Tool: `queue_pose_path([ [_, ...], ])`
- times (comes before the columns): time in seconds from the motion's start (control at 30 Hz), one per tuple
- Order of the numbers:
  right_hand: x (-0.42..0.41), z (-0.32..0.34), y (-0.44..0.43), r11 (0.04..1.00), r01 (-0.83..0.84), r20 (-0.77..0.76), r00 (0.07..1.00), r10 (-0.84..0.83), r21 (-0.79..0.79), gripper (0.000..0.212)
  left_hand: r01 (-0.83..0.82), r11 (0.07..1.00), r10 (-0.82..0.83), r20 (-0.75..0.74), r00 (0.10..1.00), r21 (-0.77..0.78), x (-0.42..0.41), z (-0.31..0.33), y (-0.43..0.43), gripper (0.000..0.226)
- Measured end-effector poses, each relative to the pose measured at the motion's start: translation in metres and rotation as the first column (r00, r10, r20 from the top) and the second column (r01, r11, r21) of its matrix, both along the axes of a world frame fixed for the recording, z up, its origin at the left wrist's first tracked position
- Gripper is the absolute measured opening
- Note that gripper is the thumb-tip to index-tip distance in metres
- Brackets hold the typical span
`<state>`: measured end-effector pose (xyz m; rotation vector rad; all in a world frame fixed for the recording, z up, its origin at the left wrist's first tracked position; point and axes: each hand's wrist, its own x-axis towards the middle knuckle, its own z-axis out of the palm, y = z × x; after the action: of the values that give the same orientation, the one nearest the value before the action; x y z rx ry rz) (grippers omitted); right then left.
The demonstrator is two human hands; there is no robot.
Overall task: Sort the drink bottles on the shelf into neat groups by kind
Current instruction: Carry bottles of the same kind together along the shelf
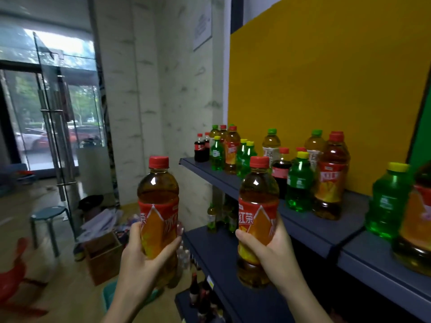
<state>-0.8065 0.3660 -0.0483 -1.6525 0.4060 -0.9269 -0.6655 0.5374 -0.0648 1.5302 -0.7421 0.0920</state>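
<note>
My left hand (142, 257) grips an iced-tea bottle (158, 206) with a red cap and red-orange label, held upright left of the shelf. My right hand (272, 250) grips a second identical tea bottle (257, 206), upright in front of the top shelf (310, 224). On that dark shelf stand mixed bottles: small cola bottles (201, 150), green soda bottles (299, 185) with yellow caps, red-capped tea bottles (332, 178), and green-capped tea bottles (271, 145). Another green soda (388, 201) and a large tea bottle (417, 224) stand at the right.
A lower shelf (217, 250) holds a few bottles at its back, and dark bottles (198, 297) stand lower still. On the floor left are a cardboard box (102, 259), a grey stool (47, 220), a red chair (14, 283) and a glass door (53, 117). A yellow panel (326, 78) backs the shelf.
</note>
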Motion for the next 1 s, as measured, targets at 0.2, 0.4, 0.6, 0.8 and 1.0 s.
queue_pose_path([
  [0.2,0.107,0.01,-0.046,0.997,-0.073,0.033,0.997,0.074,-0.003,0.046,-0.048,0.999,0.048,-0.008,0.999,-0.023,0.087,0.013,-0.039,0.05],
  [0.4,0.201,0.01,-0.076,0.997,-0.074,0.033,0.997,0.075,-0.017,0.047,-0.028,1.0,0.028,0.012,1.0,0.01,0.176,0.019,-0.067,0.049],
  [0.6,0.292,0.009,-0.1,0.998,0.002,0.036,0.999,0.001,-0.065,0.047,0.024,0.999,-0.026,0.056,0.998,0.026,0.281,0.018,-0.101,0.05],
  [0.8,0.37,0.012,-0.12,0.984,0.168,0.063,0.984,-0.164,-0.062,0.052,0.145,0.987,-0.151,0.097,0.984,0.069,0.383,0.026,-0.143,0.049],
  [1.0,0.401,0.02,-0.149,0.932,0.353,0.071,0.935,-0.348,-0.078,0.055,0.335,0.94,-0.339,0.073,0.938,0.062,0.436,0.039,-0.2,0.046],
])
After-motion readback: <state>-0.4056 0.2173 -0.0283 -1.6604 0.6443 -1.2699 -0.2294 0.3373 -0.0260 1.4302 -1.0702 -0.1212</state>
